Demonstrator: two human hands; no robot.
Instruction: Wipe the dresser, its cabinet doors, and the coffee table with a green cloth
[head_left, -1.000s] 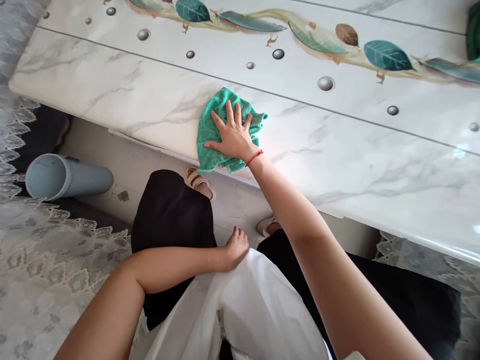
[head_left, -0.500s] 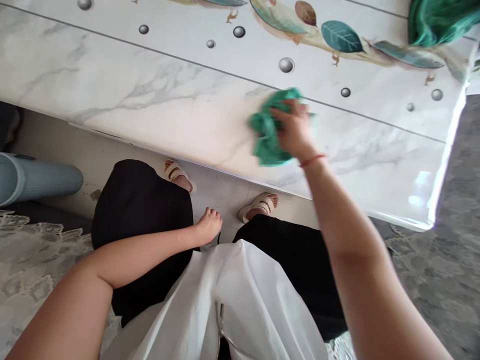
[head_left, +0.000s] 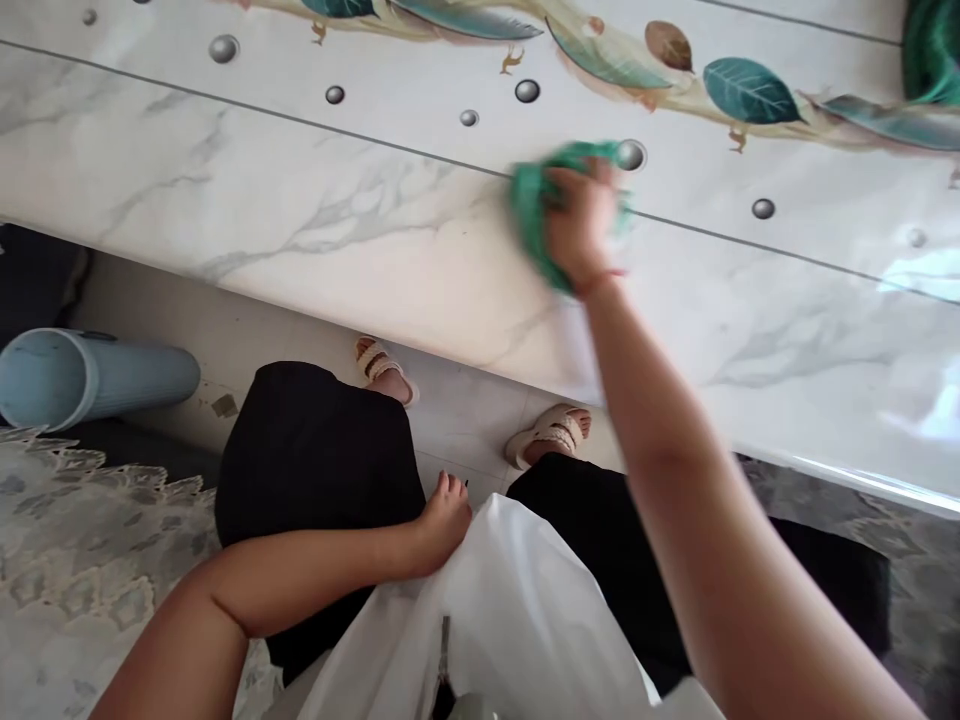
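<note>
A crumpled green cloth (head_left: 536, 215) lies pressed against the marble-patterned table cover (head_left: 360, 225), blurred by motion. My right hand (head_left: 583, 218) is closed on it from above, with a red band round the wrist. The cloth straddles the dark line printed on the cover, beside a printed grey ball (head_left: 631, 155). My left hand (head_left: 442, 525) is held low over my lap, its fingers curled, next to the white top (head_left: 525, 560). Whatever those fingers may hold is hidden.
Another green cloth (head_left: 932, 55) lies at the far right of the table. To the left, a blue-grey bin (head_left: 142, 378) lies on its side on the floor. Lace-edged fabric (head_left: 82, 580) covers the seat at my left. My sandalled feet are under the table edge.
My right hand has slid the cloth leftward and farther from me across the cover. The view has shifted left. My left hand stays over my lap, a little nearer to the white top.
</note>
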